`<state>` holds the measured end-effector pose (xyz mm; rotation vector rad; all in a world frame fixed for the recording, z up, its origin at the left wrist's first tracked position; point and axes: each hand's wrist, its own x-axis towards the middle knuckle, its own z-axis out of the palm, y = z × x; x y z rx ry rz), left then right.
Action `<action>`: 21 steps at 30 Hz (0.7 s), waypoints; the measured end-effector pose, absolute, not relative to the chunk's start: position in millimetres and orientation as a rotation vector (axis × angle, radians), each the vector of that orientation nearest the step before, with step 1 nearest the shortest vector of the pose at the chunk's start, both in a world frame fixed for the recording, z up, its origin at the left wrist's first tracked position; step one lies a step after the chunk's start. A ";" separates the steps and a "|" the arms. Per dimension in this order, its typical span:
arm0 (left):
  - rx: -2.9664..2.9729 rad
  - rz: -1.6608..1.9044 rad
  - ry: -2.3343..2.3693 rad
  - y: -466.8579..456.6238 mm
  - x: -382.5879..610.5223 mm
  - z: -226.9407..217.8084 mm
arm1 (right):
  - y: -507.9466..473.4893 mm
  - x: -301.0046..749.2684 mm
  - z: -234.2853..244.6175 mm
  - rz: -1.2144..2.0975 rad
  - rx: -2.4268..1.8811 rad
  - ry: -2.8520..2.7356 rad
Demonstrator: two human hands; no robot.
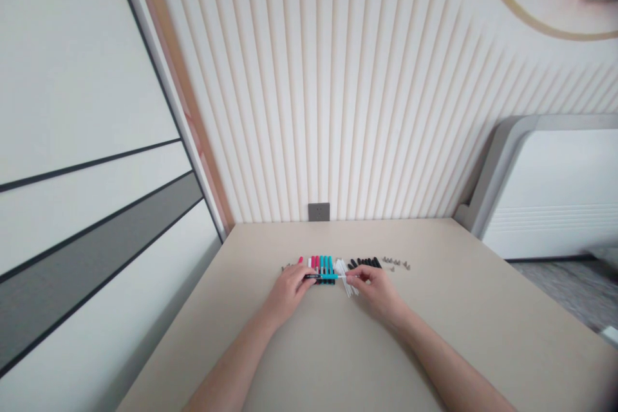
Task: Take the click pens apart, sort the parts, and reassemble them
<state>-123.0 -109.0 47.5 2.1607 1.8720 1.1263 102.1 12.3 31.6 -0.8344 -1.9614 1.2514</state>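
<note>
We see at the centre a pen (330, 277), teal in its middle and black toward its left end, held just above the table (338, 354) between the two hands. Its long axis runs crosswise, from left to right, nearly level. The left hand (291, 282) is closed on the black end, fingertips together around it. From the teal end a thin white rod (342, 277) points straight at the right hand (375, 284), whose thumb and fingers are pinched on the rod's far end. The key relation, we judge, is this shared line: pen and rod lie along one axis, the left hand nearer the pen's body, the right nearer the rod. Whether the rod sits inside the teal part or only meets it, we cannot tell at this scale. Just beyond the pen we find a row of pink and teal barrels (325, 262); beside it, partly behind the right hand, lie loose white sticks (350, 288) and black pieces (367, 262), with small grey parts (394, 262) farther right. Behind the table we note a ribbed wall (318, 90) bearing a dark socket (319, 212).
</note>
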 end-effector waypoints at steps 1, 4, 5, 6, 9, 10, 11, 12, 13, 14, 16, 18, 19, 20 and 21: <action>2.153 1.150 1.864 -109.4 -123.2 47.6 | 12.1 102.5 31.4 1.237 -0.837 -1.974; 2.121 1.202 1.825 -110.4 -122.7 48.3 | 11.6 103.7 31.6 1.191 -0.845 -2.013; 2.106 1.211 1.814 -110.6 -122.2 48.7 | 11.2 104.0 32.1 1.181 -0.845 -2.031; 2.091 1.214 1.803 -110.8 -121.7 49.1 | 10.8 104.4 32.9 1.174 -0.846 -2.049; 2.055 1.211 1.773 -111.0 -120.8 49.7 | 8.9 105.2 36.0 1.161 -0.842 -2.089; 2.048 1.211 1.766 -111.0 -120.8 49.7 | 8.1 105.3 36.9 1.160 -0.835 -2.095; 2.043 1.212 1.762 -110.8 -121.1 49.4 | 7.3 105.2 37.6 1.157 -0.829 -2.099; 2.039 1.216 1.762 -110.5 -121.5 48.9 | 6.5 105.0 38.0 1.152 -0.826 -2.105; 2.037 1.221 1.765 -110.0 -121.9 48.4 | 5.7 104.7 38.2 1.145 -0.825 -2.121; 2.037 1.225 1.769 -109.5 -122.2 47.7 | 5.0 104.2 38.1 1.135 -0.827 -2.144; 2.032 1.232 1.783 -108.2 -122.4 46.5 | 3.9 103.1 37.6 1.099 -0.826 -2.206; 2.021 1.232 1.804 -106.7 -121.9 46.0 | 3.6 102.3 37.6 1.036 -0.793 -2.260; 2.015 1.231 1.812 -106.1 -121.3 46.1 | 3.9 102.1 37.9 0.996 -0.772 -2.272; 2.007 1.232 1.820 -105.6 -120.7 46.5 | 4.6 102.1 38.5 0.956 -0.754 -2.276; 1.998 1.237 1.828 -105.4 -120.1 47.2 | 5.6 102.4 39.3 0.922 -0.742 -2.272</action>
